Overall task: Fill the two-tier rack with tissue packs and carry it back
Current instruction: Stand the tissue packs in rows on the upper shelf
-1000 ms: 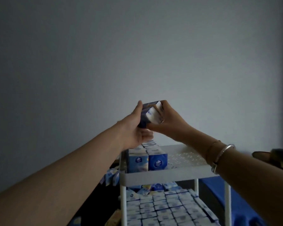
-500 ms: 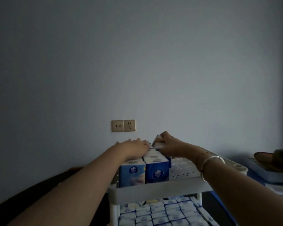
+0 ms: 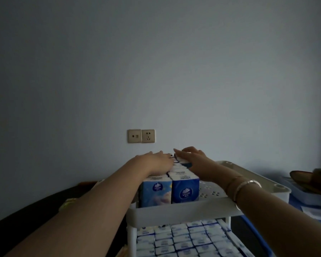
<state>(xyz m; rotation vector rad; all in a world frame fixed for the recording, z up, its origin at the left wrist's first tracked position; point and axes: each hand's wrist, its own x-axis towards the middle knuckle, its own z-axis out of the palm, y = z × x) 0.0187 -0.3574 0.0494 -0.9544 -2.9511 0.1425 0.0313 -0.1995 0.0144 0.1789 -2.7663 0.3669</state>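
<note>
The white two-tier rack (image 3: 182,212) stands in front of me against the wall. Two rows of blue and white tissue packs (image 3: 184,190) stand upright on the left part of its top tier. My left hand (image 3: 156,160) lies flat on the tops of the left row, fingers straight. My right hand (image 3: 191,157) holds a tissue pack (image 3: 182,160) at the far end of the right row, fingers curled over it. The lower tier (image 3: 183,240) is packed with several rows of tissue packs.
The right half of the top tier (image 3: 235,180) shows its perforated floor. Two wall sockets (image 3: 141,136) sit on the wall behind the rack. A dark surface (image 3: 26,219) lies to the left. Blue items and a dark object (image 3: 311,182) sit at the right.
Both hands came down from chest height with one tissue pack to the far end of the top tier's rows. My left hand let go and flattened onto the left row.
</note>
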